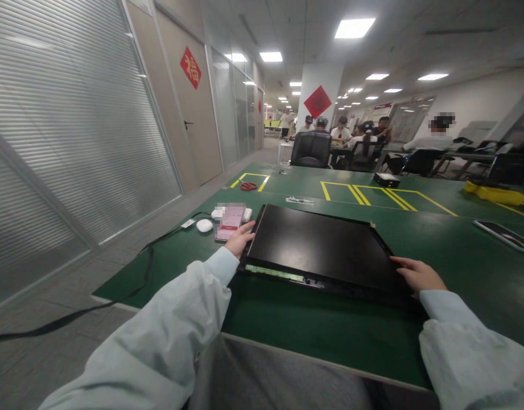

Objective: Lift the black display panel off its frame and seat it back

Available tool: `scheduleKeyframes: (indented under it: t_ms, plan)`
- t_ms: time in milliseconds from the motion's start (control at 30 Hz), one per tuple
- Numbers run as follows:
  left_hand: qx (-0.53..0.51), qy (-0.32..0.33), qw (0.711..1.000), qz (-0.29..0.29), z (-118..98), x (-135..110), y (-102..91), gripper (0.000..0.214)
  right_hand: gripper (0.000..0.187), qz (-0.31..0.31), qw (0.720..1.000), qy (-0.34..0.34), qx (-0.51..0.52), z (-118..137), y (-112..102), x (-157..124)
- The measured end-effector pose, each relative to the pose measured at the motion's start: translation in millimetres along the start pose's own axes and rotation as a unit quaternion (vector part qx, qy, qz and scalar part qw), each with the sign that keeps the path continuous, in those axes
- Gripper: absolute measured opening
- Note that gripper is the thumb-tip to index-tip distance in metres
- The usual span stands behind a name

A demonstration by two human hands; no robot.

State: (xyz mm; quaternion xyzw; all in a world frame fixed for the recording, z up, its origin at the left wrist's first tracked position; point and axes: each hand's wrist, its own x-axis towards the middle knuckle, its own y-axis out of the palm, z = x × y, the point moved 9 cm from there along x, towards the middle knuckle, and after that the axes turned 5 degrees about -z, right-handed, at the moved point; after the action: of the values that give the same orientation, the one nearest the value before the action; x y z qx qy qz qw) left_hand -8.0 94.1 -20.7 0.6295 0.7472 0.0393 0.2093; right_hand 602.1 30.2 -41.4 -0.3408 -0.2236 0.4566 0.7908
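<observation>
A flat black panel (321,247), like a monitor lying face down, rests on the green table (313,330) in front of me. A green circuit strip (274,274) shows along its near edge. My left hand (239,239) grips the panel's left edge, fingers curled round it. My right hand (417,274) holds the near right corner with fingers pressed to the edge. Both arms wear pale sleeves.
Left of the panel lie a pink phone (230,222), a white mouse (204,225) and a black cable (116,296) running off the table. Red scissors (248,186), a small black box (386,179), a yellow object (496,195) and another phone (503,233) lie farther off. Several people sit beyond.
</observation>
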Motion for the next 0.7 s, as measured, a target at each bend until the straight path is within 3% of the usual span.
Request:
scheduleKeyframes:
  t_ms: [267, 467, 700]
  plan:
    - [0.011, -0.02, 1.0, -0.012, 0, -7, 1.2, 0.068, 0.046, -0.008, 0.999, -0.016, -0.029, -1, -5, 3]
    - [0.029, 0.042, 0.999, 0.014, -3, 3, 4.3, 0.036, 0.044, -0.016, 1.0, -0.015, -0.022, 3, -8, -2]
    - [0.009, 0.08, 0.995, 0.062, -9, -3, 14.6, 0.04, 0.043, -0.024, 0.999, -0.017, -0.04, 9, -9, -7]
